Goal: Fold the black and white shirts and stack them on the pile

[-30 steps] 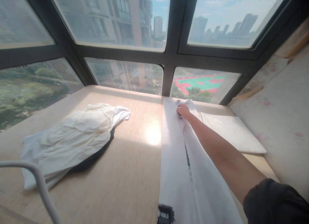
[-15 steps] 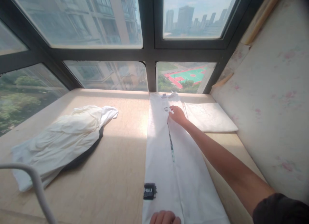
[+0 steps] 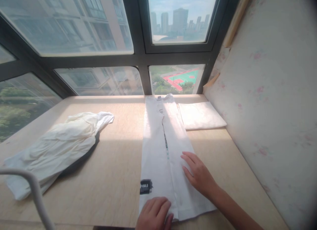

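Observation:
A white T-shirt, folded into a long strip, lies flat with its collar at the window end. Both sides meet along a seam down its middle, where a patterned print peeks out, and a black printed label shows at the lower left. My left hand is at the near hem, its fingers bent over the fabric and its thumb by the edge, closed on the shirt. Over the right half of the shirt, my right hand is open, fingers apart and fingertips at the cloth.
A crumpled cream-white garment with a dark part beneath lies on the left of the wooden surface. A folded white cloth rests at the right, near the papered wall. A grey curved tube stands at the lower left. Windows border the back.
My right hand has come back from near the collar toward the lower right part of the shirt. More of my left hand and the near hem now shows. The view has shifted right.

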{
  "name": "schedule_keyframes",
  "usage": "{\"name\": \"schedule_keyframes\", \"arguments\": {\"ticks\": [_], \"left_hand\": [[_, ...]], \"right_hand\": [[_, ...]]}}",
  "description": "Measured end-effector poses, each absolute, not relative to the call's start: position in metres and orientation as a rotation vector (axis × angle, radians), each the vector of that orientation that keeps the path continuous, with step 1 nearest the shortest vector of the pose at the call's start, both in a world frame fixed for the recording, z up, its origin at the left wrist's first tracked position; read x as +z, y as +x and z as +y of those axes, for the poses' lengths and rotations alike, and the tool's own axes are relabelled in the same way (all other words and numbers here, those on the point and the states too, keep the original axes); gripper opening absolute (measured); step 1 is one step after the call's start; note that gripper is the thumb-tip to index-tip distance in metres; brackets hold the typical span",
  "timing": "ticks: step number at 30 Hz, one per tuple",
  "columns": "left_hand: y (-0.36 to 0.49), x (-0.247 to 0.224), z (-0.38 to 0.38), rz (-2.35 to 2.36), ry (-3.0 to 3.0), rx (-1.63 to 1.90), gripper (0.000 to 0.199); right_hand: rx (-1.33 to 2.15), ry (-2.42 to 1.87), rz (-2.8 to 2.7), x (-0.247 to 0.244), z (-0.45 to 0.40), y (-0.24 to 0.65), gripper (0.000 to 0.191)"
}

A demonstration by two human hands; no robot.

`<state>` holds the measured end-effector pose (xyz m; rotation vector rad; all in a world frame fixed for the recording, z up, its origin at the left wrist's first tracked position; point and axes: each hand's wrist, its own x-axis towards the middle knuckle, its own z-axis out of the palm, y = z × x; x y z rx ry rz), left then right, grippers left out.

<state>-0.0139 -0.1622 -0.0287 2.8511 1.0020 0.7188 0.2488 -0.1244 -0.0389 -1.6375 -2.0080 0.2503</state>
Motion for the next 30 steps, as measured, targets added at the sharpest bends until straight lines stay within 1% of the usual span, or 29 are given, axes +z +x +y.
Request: {"name": "schedule_keyframes", "arguments": {"ticks": [2,5,7,11,18,24,27,30], "left_hand": [[-0.014,-0.022,-0.151,1.106,2.971,0.651,0.034],[-0.012,-0.028,-0.143,1.313,3.044,0.458,0.060],[-0.011,-0.036,-0.143,1.381,3.022,0.380,0.067],[-0.010,-0.046,-0.148,1.426,2.981,0.348,0.067],[-0.019,-0.041,-0.160,1.459,3.004,0.304,0.068],[-0.033,-0.040,-0.169,1.373,3.069,0.335,0.073],[-0.034,-0.038,-0.163,1.358,3.052,0.397,0.065],[-0.025,-0.032,-0.143,1.383,2.964,0.388,0.055]], "right_hand": [[0.210,-1.653,-2.045,-0.044,-0.144,0.245,0.039],[0.129,-1.670,-2.124,-0.054,-0.162,0.241,0.051],[0.081,-1.671,-2.190,-0.060,-0.169,0.240,0.057],[0.043,-1.692,-2.254,-0.063,-0.172,0.239,0.055],[0.020,-1.678,-2.248,-0.062,-0.181,0.229,0.057],[0.009,-1.674,-2.219,-0.061,-0.200,0.222,0.059],[-0.014,-1.680,-2.245,-0.058,-0.201,0.224,0.055],[-0.016,-1.674,-2.234,-0.053,-0.198,0.226,0.048]]}}
